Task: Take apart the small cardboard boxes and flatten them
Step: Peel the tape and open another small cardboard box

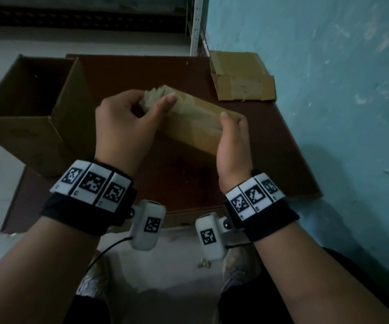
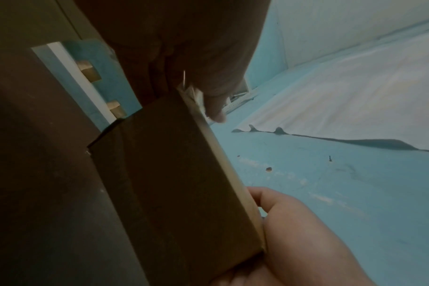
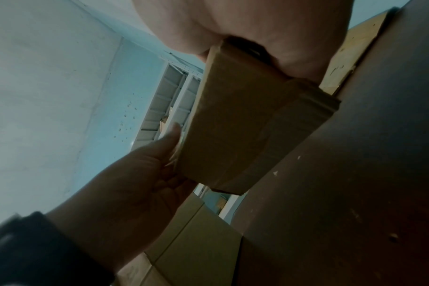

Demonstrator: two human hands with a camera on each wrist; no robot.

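I hold a small brown cardboard box above the dark brown table, tilted with one end toward the far left. My left hand pinches its torn, frayed far end between thumb and fingers. The near right end sits in my right hand, thumb on top. The left wrist view shows the box edge-on with the left fingers on its top corner. From the right wrist the box appears closed, with tape across one side. A flattened small box lies at the table's far right corner.
A large open cardboard carton stands at the table's left edge, its inside dark. A teal wall runs close along the right side. White metal shelving stands behind the table. The floor is pale tile.
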